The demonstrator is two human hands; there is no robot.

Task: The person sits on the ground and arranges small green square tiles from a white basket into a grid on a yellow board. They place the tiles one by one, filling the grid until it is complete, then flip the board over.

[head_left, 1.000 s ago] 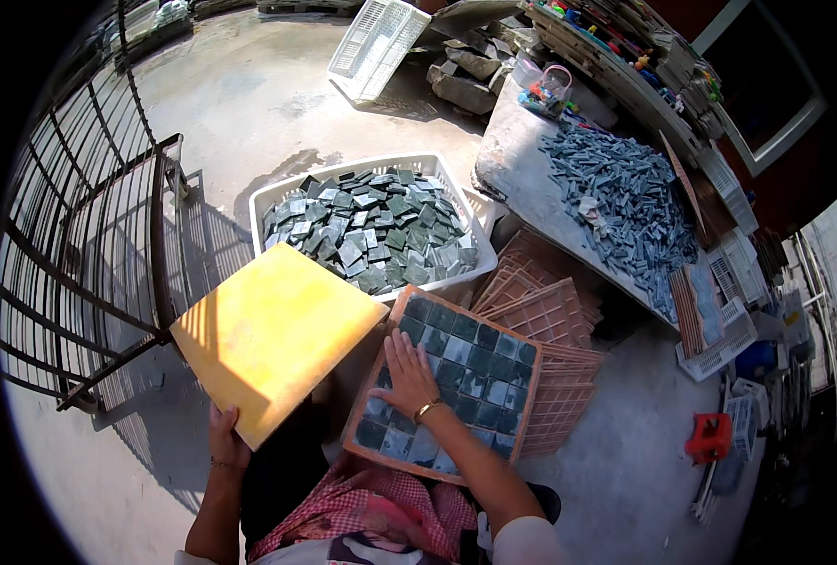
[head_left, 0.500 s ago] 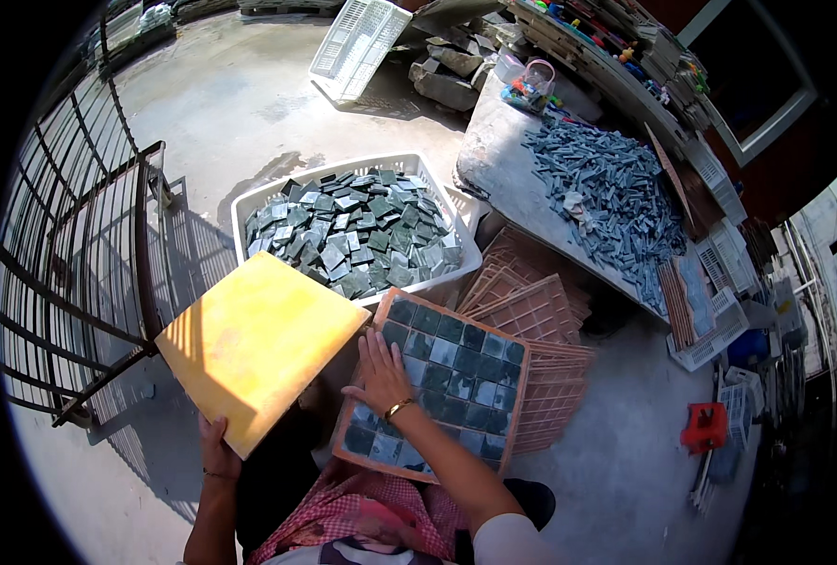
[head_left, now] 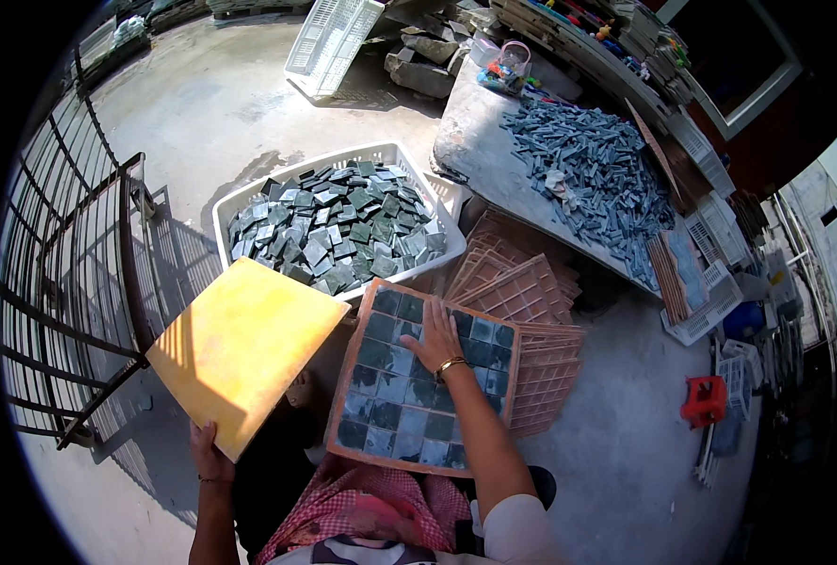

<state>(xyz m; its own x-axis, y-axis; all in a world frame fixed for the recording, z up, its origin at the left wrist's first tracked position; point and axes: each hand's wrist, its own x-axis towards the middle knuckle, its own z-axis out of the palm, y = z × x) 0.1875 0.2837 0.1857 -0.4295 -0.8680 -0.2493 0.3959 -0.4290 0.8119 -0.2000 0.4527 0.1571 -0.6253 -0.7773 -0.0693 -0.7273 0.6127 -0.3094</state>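
Observation:
My left hand [head_left: 210,452] grips the lower corner of a flat yellow board [head_left: 249,344], thumb on its top face, the fingers beneath hidden. Fingers stretched out flat, my right hand [head_left: 434,341] rests on the dark square stone tiles [head_left: 390,386]. These lie in rows in a terracotta-coloured grid tray [head_left: 341,400] above my lap, and the hand holds nothing. Beyond the board and tray stands a white plastic basket [head_left: 223,221] heaped with loose tiles [head_left: 338,226] of the same dark green and grey.
Right of the basket, several grid trays [head_left: 531,301] are stacked unevenly. A grey slab table [head_left: 475,141] bears a pile of narrow stone strips [head_left: 588,169]. A metal barred rack [head_left: 127,254] stands at the left. Farther right lies a red crate [head_left: 704,402].
My right hand has slid rightward and up across the tiles, from the tray's left side toward its upper middle. My left hand still holds the yellow board. The whole view has shifted slightly.

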